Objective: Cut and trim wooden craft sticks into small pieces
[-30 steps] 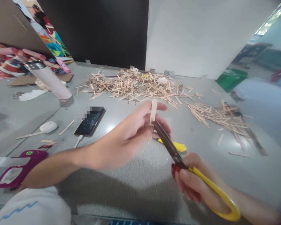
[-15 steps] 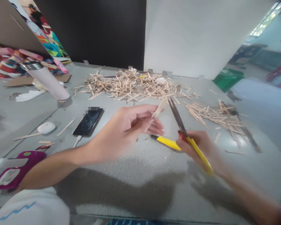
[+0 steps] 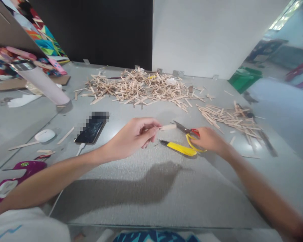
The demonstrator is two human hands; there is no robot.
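My left hand [image 3: 141, 136] pinches a flat wooden stick [image 3: 168, 127] by one end, and the stick points to the right. In my right hand [image 3: 208, 138] is a pair of scissors [image 3: 183, 128] with one red and one yellow handle loop. The scissor blades are parted, around or right beside the stick's free end; whether they touch it I cannot tell. Below them on the table lies a yellow utility knife [image 3: 181, 148], its dark tip pointing left.
A wide heap of wooden sticks [image 3: 138, 87] spreads along the back, with a smaller pile [image 3: 222, 117] at right. On the left are a phone [image 3: 91, 129] with a white cable, a white earbud case [image 3: 44, 135], a pale flask [image 3: 41, 82] and a purple pouch [image 3: 31, 171]. A green bin [image 3: 244, 79] stands beyond.
My right hand has turned the scissors from pointing up and away to pointing left. Their blades have opened and come to the stick's end. The stick has tilted from upright-slanting to nearly level.
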